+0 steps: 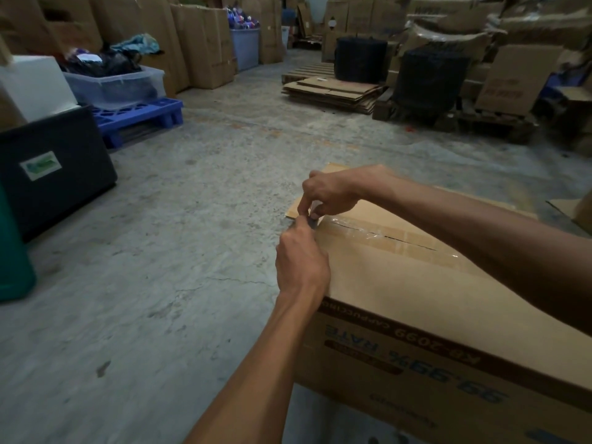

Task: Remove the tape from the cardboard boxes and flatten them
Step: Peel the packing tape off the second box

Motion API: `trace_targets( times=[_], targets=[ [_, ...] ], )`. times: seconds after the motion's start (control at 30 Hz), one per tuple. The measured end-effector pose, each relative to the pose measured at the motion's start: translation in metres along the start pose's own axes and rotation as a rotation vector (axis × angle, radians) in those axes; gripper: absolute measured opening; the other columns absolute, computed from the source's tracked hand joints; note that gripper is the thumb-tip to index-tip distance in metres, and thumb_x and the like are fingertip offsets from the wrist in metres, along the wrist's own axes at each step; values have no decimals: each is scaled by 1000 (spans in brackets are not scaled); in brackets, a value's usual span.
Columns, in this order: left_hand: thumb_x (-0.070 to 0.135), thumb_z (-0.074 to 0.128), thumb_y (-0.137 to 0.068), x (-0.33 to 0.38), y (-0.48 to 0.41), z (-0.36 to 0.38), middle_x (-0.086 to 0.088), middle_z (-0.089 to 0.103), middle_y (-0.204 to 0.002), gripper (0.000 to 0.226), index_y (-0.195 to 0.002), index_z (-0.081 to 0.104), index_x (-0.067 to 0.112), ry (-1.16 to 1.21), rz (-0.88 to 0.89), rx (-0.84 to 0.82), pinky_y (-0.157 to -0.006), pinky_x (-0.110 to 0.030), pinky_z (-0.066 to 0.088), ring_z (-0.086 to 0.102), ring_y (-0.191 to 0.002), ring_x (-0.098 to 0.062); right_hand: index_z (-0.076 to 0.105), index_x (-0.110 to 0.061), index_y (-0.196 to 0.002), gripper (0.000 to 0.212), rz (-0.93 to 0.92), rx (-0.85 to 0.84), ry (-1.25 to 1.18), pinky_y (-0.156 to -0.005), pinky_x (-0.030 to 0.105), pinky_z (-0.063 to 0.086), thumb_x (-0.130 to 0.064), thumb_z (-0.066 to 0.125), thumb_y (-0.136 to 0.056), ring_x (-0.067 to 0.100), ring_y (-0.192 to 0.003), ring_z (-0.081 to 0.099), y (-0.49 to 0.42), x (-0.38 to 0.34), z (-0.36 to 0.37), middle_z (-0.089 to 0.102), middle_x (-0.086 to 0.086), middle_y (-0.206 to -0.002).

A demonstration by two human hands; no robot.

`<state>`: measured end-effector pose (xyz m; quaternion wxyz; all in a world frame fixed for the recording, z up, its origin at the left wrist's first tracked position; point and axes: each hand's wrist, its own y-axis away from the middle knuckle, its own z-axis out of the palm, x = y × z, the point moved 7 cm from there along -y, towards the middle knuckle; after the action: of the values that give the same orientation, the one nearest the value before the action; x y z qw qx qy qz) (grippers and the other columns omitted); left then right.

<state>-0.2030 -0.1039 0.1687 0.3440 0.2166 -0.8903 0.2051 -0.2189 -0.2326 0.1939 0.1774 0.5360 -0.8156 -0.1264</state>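
I am viewing the box [416,299] in the lower right of the frame, standing on the concrete floor [160,251], with clear tape [384,235] running along its top seam from the centre toward the right. Both hands are working at the seam's left end, at the box edge. The right hand [330,193], reaching across the box top, is pinching the tape end between curled thumb and forefinger. The left hand [301,261], just below it, is curled too and pinching at the same spot. I am judging the peel as barely begun. The tape is showing a dark split along the seam, so a hard pull is likely tearing it into strips. A steep pull is risking stripped cardboard. Neither hand is bracing the box, so it may be sliding.
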Motion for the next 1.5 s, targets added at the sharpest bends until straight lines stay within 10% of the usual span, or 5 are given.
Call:
trace_targets(
  times=[0.3,0.5,0.93,1.3,1.5],
  targets=[
    [10,51,-98,0,0,1,-12,64,-98,15,-112,56,9,-43,21,1,-70,-37,57,65,-85,-26,69,-31,-106,20,-16,82,117,-84,28,21,-20,54,-99,10,-97,39,18,12,-1,58,-13,-98],
    [12,47,-99,-2,0,-1,-14,65,-98,12,-108,54,9,-85,57,-3,-70,-40,56,65,-85,-29,72,-27,-105,19,254,176,-250,-82,27,29,-17,57,-97,13,-103,42,60,77,21,52,-20,-86],
    [33,40,-102,6,7,-2,-7,67,-93,30,-97,63,15,-351,124,30,-64,-31,35,64,-88,-26,73,-26,-105,16,218,430,-409,-70,29,37,-23,62,-94,17,-91,56,48,49,15,66,0,-96],
    [30,43,-102,-10,0,0,-1,53,-73,25,-77,42,25,-114,138,14,-62,-34,35,59,-78,-28,72,-35,-91,18,113,258,-361,-88,38,49,-20,62,-91,15,-97,57,37,12,1,66,-10,-92],
    [29,41,-104,-10,1,-3,-5,68,-90,24,-110,63,21,-39,166,31,-67,-33,40,60,-83,-24,71,-34,-108,22,89,115,-291,-95,40,44,-25,57,-93,17,-112,47,24,-1,1,63,-3,-112]
  ],
)
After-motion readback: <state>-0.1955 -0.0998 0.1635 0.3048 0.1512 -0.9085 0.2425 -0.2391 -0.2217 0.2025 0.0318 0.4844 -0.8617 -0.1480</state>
